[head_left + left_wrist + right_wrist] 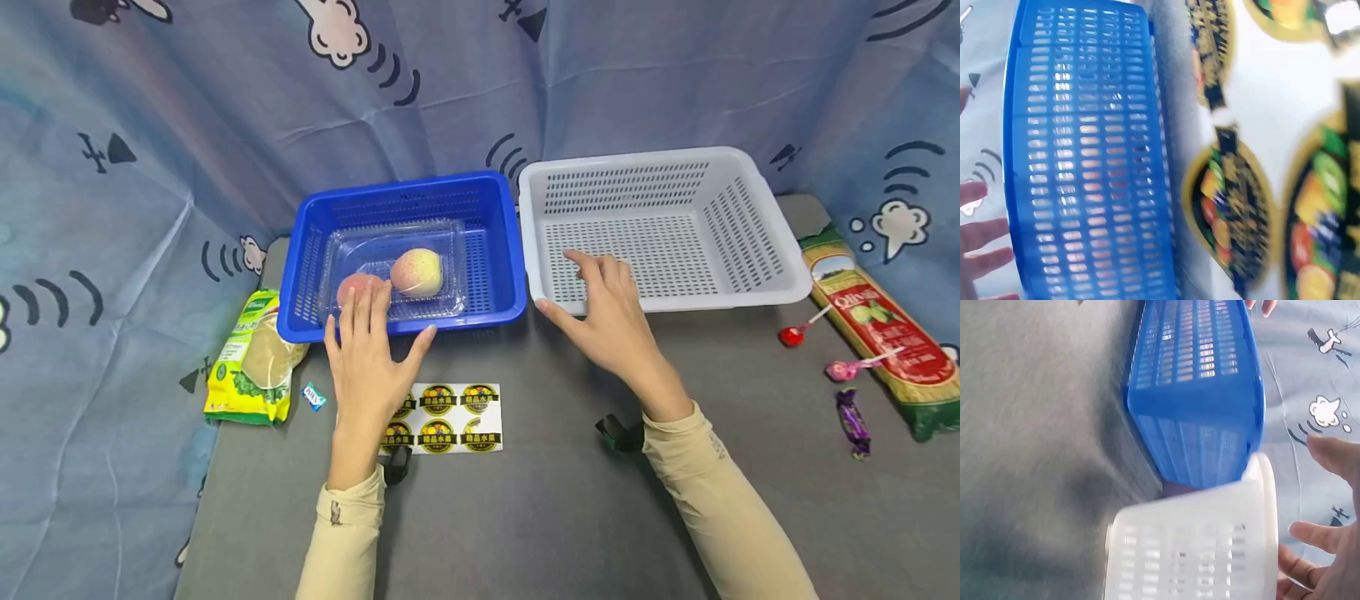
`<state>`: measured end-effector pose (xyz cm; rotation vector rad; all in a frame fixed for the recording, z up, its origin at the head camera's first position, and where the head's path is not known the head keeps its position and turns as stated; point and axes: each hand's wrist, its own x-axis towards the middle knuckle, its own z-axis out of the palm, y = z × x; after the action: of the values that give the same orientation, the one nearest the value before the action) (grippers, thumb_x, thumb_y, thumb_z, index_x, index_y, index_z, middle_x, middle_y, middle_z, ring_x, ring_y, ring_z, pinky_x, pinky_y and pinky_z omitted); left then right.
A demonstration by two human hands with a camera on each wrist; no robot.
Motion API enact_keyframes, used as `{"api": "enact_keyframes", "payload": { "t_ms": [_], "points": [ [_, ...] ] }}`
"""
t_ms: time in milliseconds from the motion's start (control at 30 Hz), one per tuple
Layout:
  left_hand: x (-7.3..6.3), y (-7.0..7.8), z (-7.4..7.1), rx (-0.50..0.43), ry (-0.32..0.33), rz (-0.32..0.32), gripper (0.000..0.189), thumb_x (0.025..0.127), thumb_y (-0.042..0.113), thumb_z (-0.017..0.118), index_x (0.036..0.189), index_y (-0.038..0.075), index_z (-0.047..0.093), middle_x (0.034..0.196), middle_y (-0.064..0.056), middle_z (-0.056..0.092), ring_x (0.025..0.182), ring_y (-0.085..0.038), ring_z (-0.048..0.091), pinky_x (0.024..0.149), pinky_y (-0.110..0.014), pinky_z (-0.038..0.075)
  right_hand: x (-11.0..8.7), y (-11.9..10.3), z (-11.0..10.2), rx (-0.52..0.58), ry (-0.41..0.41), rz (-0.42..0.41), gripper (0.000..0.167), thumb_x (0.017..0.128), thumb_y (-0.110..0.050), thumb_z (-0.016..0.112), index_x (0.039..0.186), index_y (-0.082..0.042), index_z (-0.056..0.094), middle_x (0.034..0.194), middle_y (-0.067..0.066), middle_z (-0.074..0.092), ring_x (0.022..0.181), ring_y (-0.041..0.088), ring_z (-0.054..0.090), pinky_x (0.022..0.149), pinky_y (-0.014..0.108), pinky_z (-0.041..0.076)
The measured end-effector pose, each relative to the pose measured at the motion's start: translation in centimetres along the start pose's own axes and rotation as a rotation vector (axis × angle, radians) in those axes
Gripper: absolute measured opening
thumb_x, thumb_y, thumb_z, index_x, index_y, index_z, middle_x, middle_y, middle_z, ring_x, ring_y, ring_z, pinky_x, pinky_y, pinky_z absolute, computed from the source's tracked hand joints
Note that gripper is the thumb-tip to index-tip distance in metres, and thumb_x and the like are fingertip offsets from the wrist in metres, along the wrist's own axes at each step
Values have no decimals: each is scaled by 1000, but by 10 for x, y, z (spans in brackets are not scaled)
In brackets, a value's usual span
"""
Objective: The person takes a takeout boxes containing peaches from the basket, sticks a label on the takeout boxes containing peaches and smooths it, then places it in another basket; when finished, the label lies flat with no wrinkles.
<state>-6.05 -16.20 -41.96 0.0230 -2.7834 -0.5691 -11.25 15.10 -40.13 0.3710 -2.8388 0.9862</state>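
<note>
My left hand [367, 358] reaches over the front rim of the blue basket [513, 287], its fingers extended and overlapping one peach [356, 285]. That peach and another peach [420, 272] lie in a clear plastic box [454, 242] inside this basket. To the right, my right hand [611, 325] hovers over the front left rim of the white basket [750, 297], thumb and fingers spread, holding nothing. The right wrist view shows its fingers beside the rim of the white basket [1191, 544]. Below the blue basket lies a sticker sheet [491, 410], partly covered by the left hand.
A yellow Knorr bag [251, 367] and a small wrapped candy [313, 397] are at the left. On the right lie a long red-and-green food package [888, 325], a red lollipop [791, 336], a pink lollipop [842, 371] and a purple candy [853, 423]. A patterned curtain [450, 108] hangs behind.
</note>
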Motion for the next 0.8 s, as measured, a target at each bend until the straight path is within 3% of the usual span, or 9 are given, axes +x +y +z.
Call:
{"api": "enact_keyframes", "payload": {
  "t_ms": [67, 167, 300, 367, 467, 533, 600, 667, 800],
  "points": [
    [-4, -4, -1, -50, 104, 9, 79, 98, 63, 63, 156, 12, 49, 160, -14, 52, 154, -36, 38, 124, -63, 26, 7, -5, 4, 5, 2, -14, 77, 96, -45, 74, 155, -6, 46, 119, 23, 53, 115, 41, 44, 94, 54, 37],
    [-9, -9, 0, -128, 259, 33, 63, 99, 50, 69, 141, 5, 61, 134, -17, 68, 131, -40, 53, 109, -58, 38, 17, -16, 10, 5, 0, -44, 73, 96, -43, 76, 151, -4, 49, 118, 23, 56, 113, 40, 47, 92, 52, 41],
    [-15, -15, 4, -240, 391, 19, 45, 99, 36, 72, 129, 2, 67, 97, -15, 69, 94, -36, 57, 86, -46, 44, 31, -36, 21, 14, -19, -100, 70, 96, -42, 77, 148, -3, 51, 119, 22, 60, 116, 38, 51, 94, 53, 45],
    [-17, -16, 6, -355, 404, -30, 40, 100, 31, 72, 127, 1, 68, 84, -12, 66, 78, -27, 54, 75, -35, 43, 37, -45, 27, 30, -43, -122, 69, 97, -41, 76, 148, -3, 51, 121, 21, 60, 118, 37, 53, 95, 53, 47],
    [-18, -17, 8, -652, 373, -146, 36, 102, 23, 71, 130, 1, 67, 73, -6, 65, 62, -13, 52, 61, -22, 42, 45, -57, 38, 70, -108, -139, 69, 98, -39, 74, 151, -4, 47, 136, 22, 56, 130, 38, 50, 106, 54, 46],
    [-17, -18, 9, -860, 348, -240, 36, 104, 20, 69, 133, -1, 64, 70, -1, 66, 56, -9, 53, 57, -19, 44, 49, -64, 46, 93, -155, -135, 72, 100, -39, 73, 155, -5, 42, 150, 23, 49, 142, 39, 45, 116, 55, 43],
    [-17, -21, 10, -1010, 331, -323, 39, 105, 19, 67, 137, -1, 61, 70, 2, 68, 55, -8, 56, 56, -20, 49, 55, -69, 53, 108, -193, -120, 75, 101, -40, 71, 160, -7, 37, 161, 24, 40, 152, 40, 38, 123, 56, 37],
    [-17, -24, 11, -1074, 317, -386, 43, 106, 21, 67, 142, 0, 57, 71, 2, 71, 54, -10, 58, 55, -22, 50, 59, -72, 61, 105, -216, -96, 78, 102, -42, 69, 163, -9, 33, 168, 24, 32, 158, 40, 33, 126, 58, 34],
    [-17, -32, 13, -1088, 296, -461, 49, 106, 28, 68, 148, 8, 53, 77, -3, 75, 54, -14, 63, 55, -26, 49, 65, -79, 71, 60, -267, -43, 85, 103, -51, 65, 168, -17, 23, 174, 25, 22, 159, 48, 28, 125, 65, 31]
  ]
}}
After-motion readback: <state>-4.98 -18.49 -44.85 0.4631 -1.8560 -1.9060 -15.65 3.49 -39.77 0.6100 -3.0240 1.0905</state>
